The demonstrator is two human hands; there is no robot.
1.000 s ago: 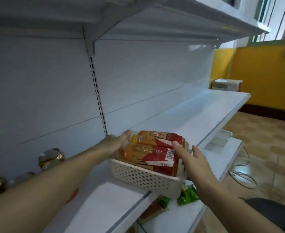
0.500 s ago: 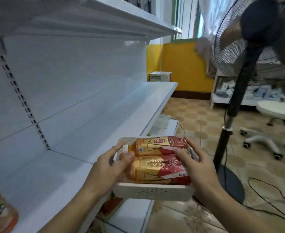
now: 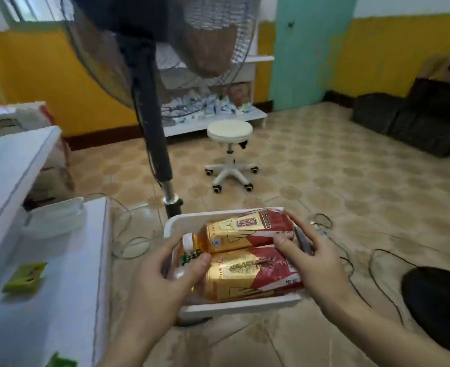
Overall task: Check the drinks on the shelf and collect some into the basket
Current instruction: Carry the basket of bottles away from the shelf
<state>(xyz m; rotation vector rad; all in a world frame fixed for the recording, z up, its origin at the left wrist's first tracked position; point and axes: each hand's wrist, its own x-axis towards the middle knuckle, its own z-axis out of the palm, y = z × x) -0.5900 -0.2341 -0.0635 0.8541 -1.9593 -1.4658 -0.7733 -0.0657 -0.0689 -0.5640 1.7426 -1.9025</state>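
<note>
Two bare forearms are seen entering from the bottom edge, each ending in a bare hand. No sleeves, gloves, rings, watches or bracelets are worn on the visible parts. The left hand [image 3: 163, 282] and right hand [image 3: 316, 260] are shown with short, unpainted nails. The rest of the body is not shown.

Both bare forearms reaching forward from the bottom edge, converging toward the middle. Left hand [image 3: 163, 284] curled at the left end of the basket [image 3: 245, 307] — thumb laid over the top across a bottle [image 3: 247, 274], fingers wrapped below, out of sight. Right hand [image 3: 316, 260] gripping the right end, fingers [image 3: 298, 229] spread along the far side, thumb hooked over the bottles — palm turned inward.
</note>
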